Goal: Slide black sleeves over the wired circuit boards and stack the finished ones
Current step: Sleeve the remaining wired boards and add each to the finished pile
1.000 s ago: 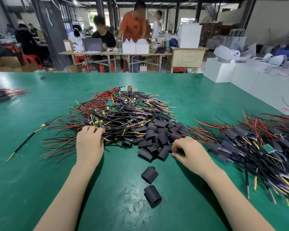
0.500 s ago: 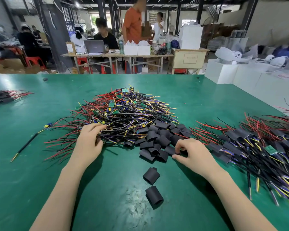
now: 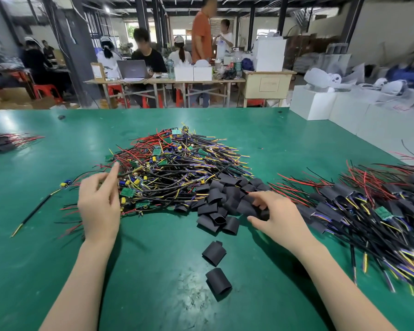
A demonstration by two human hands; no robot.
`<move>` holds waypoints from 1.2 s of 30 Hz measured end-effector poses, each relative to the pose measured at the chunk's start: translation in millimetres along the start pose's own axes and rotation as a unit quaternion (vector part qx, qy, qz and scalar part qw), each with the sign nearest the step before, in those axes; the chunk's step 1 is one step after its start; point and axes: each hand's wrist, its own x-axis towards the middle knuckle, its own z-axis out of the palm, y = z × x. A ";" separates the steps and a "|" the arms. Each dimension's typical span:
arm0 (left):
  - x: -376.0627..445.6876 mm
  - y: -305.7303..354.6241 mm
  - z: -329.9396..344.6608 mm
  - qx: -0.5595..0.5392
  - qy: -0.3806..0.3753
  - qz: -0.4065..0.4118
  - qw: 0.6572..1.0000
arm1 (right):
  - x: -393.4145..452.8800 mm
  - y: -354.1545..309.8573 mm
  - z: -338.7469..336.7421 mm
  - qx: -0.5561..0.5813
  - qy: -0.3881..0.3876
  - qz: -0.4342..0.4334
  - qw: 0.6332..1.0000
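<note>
Head view. I take the central heap of unsleeved green circuit boards with red, black and yellow wires (image 3: 177, 168) as my landmark on the green-topped work table (image 3: 58, 235).

Left hand (image 3: 99, 204): I see it at the heap's near left edge, index finger extended toward the boards, the other fingers loosely bent; it holds nothing that I can make out, though the fingertips lie among the red wire ends.

Right hand (image 3: 276, 218): at the heap's near right corner, its fingers and thumb pinch one black sleeve at the edge of the pile of flattened black tubular sleeves (image 3: 225, 201), which touches the heap.

Two loose black sleeves lie on the table nearer to me than the heap, between my forearms: one (image 3: 214, 253) closer to the pile, one (image 3: 218, 281) nearest me.

The stack of finished sleeved boards with trailing wires (image 3: 368, 206) lies to the right of the heap, just beyond the right hand.

A single black cable with a yellow tip (image 3: 34, 212) lies left of the heap. A small bundle of sleeved boards (image 3: 3, 143) sits well to the far left. Seated and standing people at wooden benches (image 3: 165, 80) are beyond the table.
</note>
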 end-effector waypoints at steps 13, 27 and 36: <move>-4.3 2.8 8.2 0.052 -0.255 -0.024 0.965 | 0.7 0.9 -3.9 -0.014 0.014 -0.011 1.000; -3.5 10.5 15.7 0.065 -0.240 0.049 0.967 | 0.0 1.0 -0.6 -0.014 0.010 -0.015 1.000; 2.5 17.0 7.3 -0.052 -0.042 -0.031 0.997 | -0.1 0.7 -0.2 -0.009 0.004 -0.027 1.000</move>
